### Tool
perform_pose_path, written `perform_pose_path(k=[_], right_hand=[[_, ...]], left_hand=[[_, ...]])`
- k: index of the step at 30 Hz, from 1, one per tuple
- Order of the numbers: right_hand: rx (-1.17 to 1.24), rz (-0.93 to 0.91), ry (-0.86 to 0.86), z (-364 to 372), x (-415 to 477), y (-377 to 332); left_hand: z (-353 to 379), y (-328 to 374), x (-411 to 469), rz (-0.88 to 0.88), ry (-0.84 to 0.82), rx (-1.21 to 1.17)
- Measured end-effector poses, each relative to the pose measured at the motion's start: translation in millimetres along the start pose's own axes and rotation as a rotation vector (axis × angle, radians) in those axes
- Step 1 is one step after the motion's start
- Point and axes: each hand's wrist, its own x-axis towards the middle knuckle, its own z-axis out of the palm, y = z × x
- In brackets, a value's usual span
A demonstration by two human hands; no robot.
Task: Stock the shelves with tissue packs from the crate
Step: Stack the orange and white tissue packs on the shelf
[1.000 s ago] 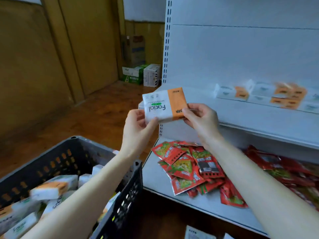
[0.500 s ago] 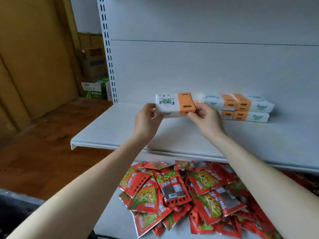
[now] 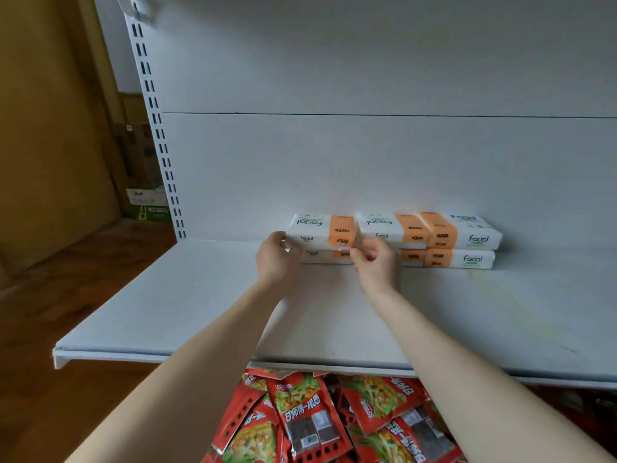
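Pack now atop stack, long axis L-R

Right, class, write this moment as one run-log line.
step: setting pack on lower pack | left hand: grips pack's left end | right hand: at right end, grip unclear | shelf: other packs alongside

The fingers of my right hand are blurring, so I cannot tell whether they are gripping the top tissue pack. My left hand is covering its own fingertips and that pack's left end. Both hands are hiding the ends of the lower tissue pack. The shelf lip and the bottom edge are cutting off the red snack packets.
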Motion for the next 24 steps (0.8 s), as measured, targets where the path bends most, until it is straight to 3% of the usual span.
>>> perform_pose_path(k=[4, 10, 17, 24], right_hand=[[0.058, 0.024, -0.013, 1.8, 2.0, 6.4], [-0.044, -0.059, 0.039, -0.2, -2.4, 4.5], [-0.124, -0.053, -0.067, 3.1, -1.1, 6.5], [-0.194, -0.105, -0.044, 1.1, -6.9, 0.5]], left_hand=[[8.1, 0.9, 3.9, 0.009, -0.004, 0.0], [11.7, 4.7, 6.6, -0.025, -0.018, 0.033], [11.4, 7.5, 5.6, -0.003, -0.068, 0.065], [-4.3, 17.2, -14.4, -0.127, -0.18, 0.012]])
